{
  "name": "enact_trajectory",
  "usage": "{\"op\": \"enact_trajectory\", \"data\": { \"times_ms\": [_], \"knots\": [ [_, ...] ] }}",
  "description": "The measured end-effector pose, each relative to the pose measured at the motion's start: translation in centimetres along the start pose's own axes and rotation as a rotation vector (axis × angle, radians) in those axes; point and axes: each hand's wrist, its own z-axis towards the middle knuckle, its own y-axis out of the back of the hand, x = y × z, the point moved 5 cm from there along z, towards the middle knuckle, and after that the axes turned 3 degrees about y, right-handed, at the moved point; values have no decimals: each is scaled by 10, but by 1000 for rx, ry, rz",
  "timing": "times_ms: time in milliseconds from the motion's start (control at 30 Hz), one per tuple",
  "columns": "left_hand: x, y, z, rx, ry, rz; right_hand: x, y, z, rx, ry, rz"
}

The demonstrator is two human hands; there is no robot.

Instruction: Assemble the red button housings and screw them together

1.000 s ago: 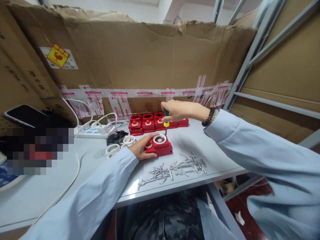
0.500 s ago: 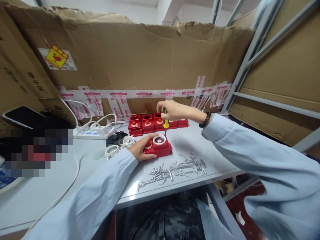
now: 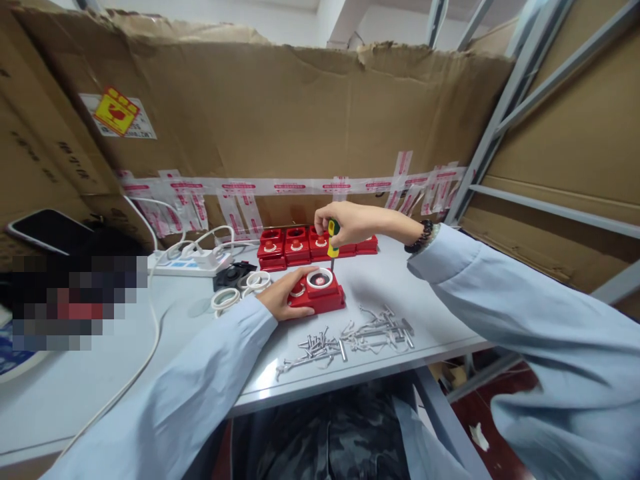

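A red plastic casing (image 3: 327,303) with a white ring around a dark round window lies on the table, and my left hand (image 3: 285,295) grips its left end. Above its far right corner my right hand (image 3: 345,223) is closed around a screwdriver (image 3: 333,247) with a yellow and dark green handle. The screwdriver stands upright, its shaft pointing down at the casing's back edge; the tip's exact contact is hidden. Loose screws (image 3: 316,344) and several thin silvery metal parts (image 3: 375,330) lie in front of the casing.
Several similar red casings (image 3: 297,247) stand in a row along the cardboard wall (image 3: 290,113). White rings (image 3: 226,301) lie left of my left hand. A white power strip (image 3: 193,264) with cables and a phone (image 3: 50,230) are farther left. Metal shelf bars rise at right.
My right hand's fingers and wrist have turned slightly around the screwdriver handle. My left hand and the casing stay in place; the view has shifted a little.
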Motion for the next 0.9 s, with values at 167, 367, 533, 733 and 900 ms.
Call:
{"op": "enact_trajectory", "data": {
  "times_ms": [167, 367, 533, 733, 900],
  "knots": [
    [0, 0, 0, -5, -8, -1, -10, 3, -1, -128, -208, -212],
    [0, 0, 0, 1, -1, -3, -4, 4, -5, -2, -44, 37],
    [-1, 0, 0, 2, 5, -5, -9, 8, -8, -85, -179, -108],
    [-1, 0, 0, -7, -9, -2, -3, 5, -6, -40, -67, 3],
    [-1, 0, 0, -6, -11, -2, -5, 6, -4, -139, -104, -6]
  ]
}}
